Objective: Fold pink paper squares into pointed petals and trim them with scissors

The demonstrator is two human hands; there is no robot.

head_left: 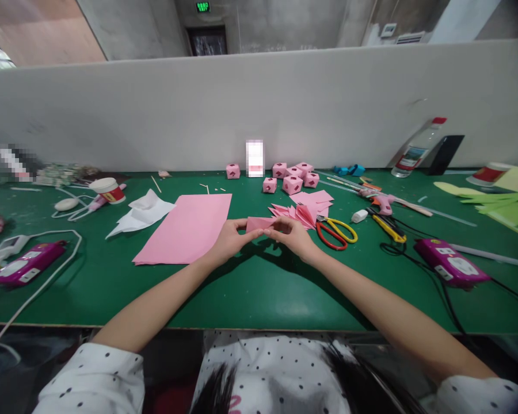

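Note:
Both hands meet over the middle of the green table, pinching one small piece of folded pink paper (259,223). My left hand (232,238) grips its left end between thumb and fingers. On the other end, my right hand (292,234) presses thumb and fingertips together. Just behind the right hand lies a pile of folded pink paper pieces (304,214), with flat pink squares (322,197) beyond it. A stack of pink paper sheets (185,224) is beside my left hand. Scissors (337,231) with red and yellow handles rest to the right of my right hand.
Several pink paper cubes (292,184) stand near the grey partition (155,115). Crumpled white paper (144,210) and a paper cup (107,190) are left. To the right are a yellow cutter (388,227), a pink glue gun (385,203), a purple box (451,263) with cables and a bottle (416,150).

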